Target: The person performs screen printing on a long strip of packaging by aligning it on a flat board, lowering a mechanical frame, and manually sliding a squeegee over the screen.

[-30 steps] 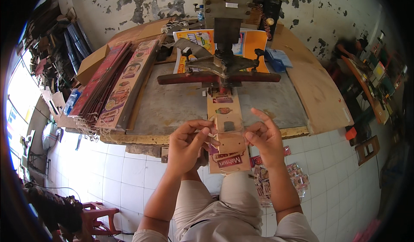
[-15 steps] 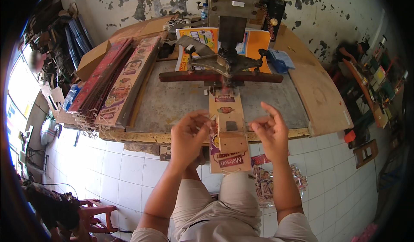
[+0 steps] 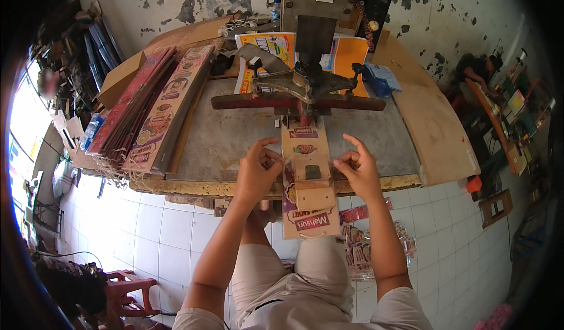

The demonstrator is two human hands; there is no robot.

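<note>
A long printed cardboard strip [image 3: 305,139] runs from under the press head [image 3: 305,92] toward me and juts past the table's front edge. A string loop shows at its near end. On top of the strip lies a tan plate [image 3: 315,199] with a small dark square [image 3: 312,171] on it. My left hand [image 3: 257,168] is beside the strip's left edge, fingers bent, with a gap between thumb and index finger. On the right side, my right hand [image 3: 359,170] has its index finger raised apart from the thumb, whose tip is close to the strip. Neither hand visibly holds anything.
Stacked printed strips [image 3: 167,109] with strings lie on the table's left, by a cardboard box [image 3: 121,80]. A blue plastic packet [image 3: 382,80] sits behind right. Printed packs [image 3: 361,250] rest on the floor. A red stool [image 3: 130,295] stands lower left; another person [image 3: 479,71] is far right.
My right hand has shifted slightly left, closer to the strip. My left hand's index finger is lifted farther from its thumb. The strip and press show no clear movement of their own.
</note>
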